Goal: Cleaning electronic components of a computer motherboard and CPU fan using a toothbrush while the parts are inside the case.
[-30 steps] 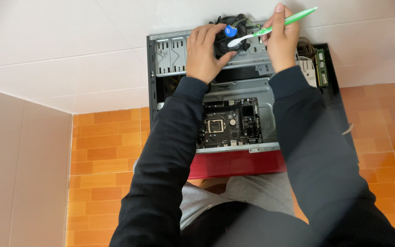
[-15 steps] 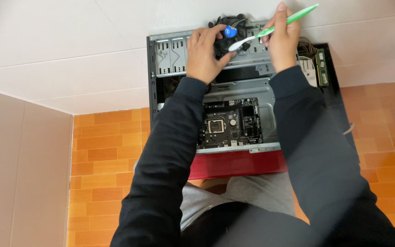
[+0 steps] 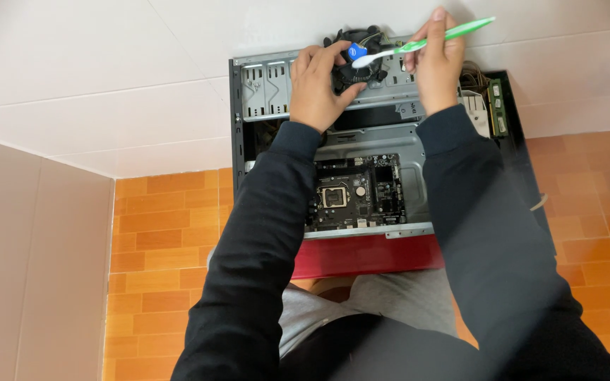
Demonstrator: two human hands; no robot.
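An open grey computer case (image 3: 266,88) lies on its side in front of me, with a black motherboard (image 3: 356,192) inside. At the case's far edge, my left hand (image 3: 319,86) grips a round black cooler fan (image 3: 361,53) with a blue centre sticker. My right hand (image 3: 438,60) holds a green and white toothbrush (image 3: 425,44). Its bristle head rests on the fan, right beside the blue sticker. Both of my arms wear dark sleeves.
The case sits on a red base (image 3: 368,254) above an orange tiled floor (image 3: 164,247). White wall tiles (image 3: 93,77) lie beyond it. A green memory stick (image 3: 497,106) and bundled cables (image 3: 473,85) are at the case's right side. A beige panel (image 3: 30,261) stands left.
The toothbrush head has shifted slightly across the fan near the blue sticker. Both hands stay in almost the same place.
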